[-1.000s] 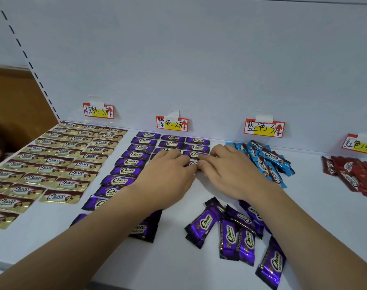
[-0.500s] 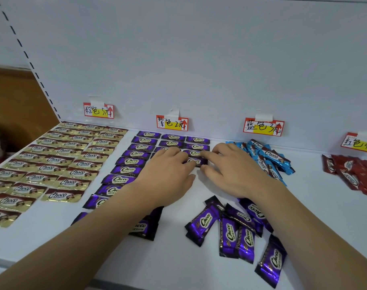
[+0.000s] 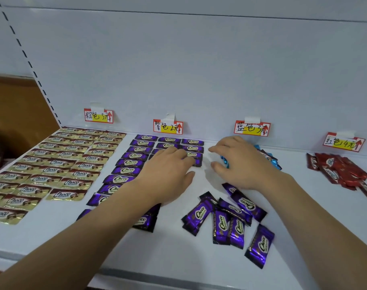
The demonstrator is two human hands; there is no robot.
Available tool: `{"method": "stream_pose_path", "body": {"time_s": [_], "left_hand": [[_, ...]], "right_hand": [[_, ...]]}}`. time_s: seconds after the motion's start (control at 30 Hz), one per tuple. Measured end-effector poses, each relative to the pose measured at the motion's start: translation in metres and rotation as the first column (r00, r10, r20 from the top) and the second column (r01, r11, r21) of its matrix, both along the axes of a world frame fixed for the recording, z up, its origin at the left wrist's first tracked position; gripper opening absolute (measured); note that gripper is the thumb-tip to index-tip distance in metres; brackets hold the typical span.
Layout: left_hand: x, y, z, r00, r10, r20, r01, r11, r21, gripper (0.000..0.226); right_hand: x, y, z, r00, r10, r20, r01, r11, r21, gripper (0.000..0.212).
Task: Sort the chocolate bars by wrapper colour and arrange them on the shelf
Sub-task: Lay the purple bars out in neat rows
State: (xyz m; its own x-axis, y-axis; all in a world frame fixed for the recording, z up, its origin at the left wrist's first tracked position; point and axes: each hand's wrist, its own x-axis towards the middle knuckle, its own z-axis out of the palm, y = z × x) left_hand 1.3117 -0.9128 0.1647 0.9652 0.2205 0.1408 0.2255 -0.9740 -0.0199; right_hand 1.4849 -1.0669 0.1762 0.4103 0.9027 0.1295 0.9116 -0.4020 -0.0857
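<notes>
Three columns of purple bars (image 3: pixel 134 163) lie flat on the shelf (image 3: pixel 178 258) below the purple tag (image 3: pixel 168 127); we see the left hand (image 3: pixel 168 174) resting on the newest bar (image 3: pixel 196 161) in the right column, fingers flat and relaxed, gripping nothing. The right hand (image 3: pixel 241 162) hovers just beside, fingers loosely spread, empty. A loose purple heap (image 3: pixel 226 218) waits nearer us. We judge that a sliding palm could skew the rows beneath it, and that the right wrist could nudge the blue pile (image 3: pixel 272 161) toward the purple block. Our forearms hide much of the middle column; the red pile (image 3: pixel 341 170) is cut off at the right edge, the gold rows (image 3: pixel 59 162) at the left.
</notes>
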Motion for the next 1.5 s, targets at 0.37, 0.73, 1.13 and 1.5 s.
{"method": "stream_pose_path", "body": {"time_s": [0.37, 0.73, 1.13, 1.5], "left_hand": [[-0.022, -0.056, 0.027, 0.959, -0.102, -0.265, 0.042, 0.974, -0.221, 0.053], [0.008, -0.072, 0.008, 0.956, -0.264, -0.13, 0.219, 0.933, -0.285, 0.046], [0.005, -0.053, 0.022, 0.973, -0.23, -0.001, 0.212, 0.898, -0.386, 0.023], [-0.008, 0.001, 0.008, 0.996, 0.085, -0.016, -0.082, 0.869, -0.488, 0.018]], "right_hand": [[-0.02, -0.084, 0.022, 0.955, -0.174, -0.241, 0.089, 0.941, -0.326, 0.041], [-0.017, -0.096, 0.026, 0.873, -0.223, -0.434, 0.218, 0.974, -0.063, 0.016], [-0.021, -0.081, 0.028, 0.644, -0.107, -0.758, 0.46, 0.846, 0.271, 0.01], [-0.024, -0.026, 0.002, 0.603, -0.047, -0.797, 0.534, 0.766, 0.358, 0.026]]}}
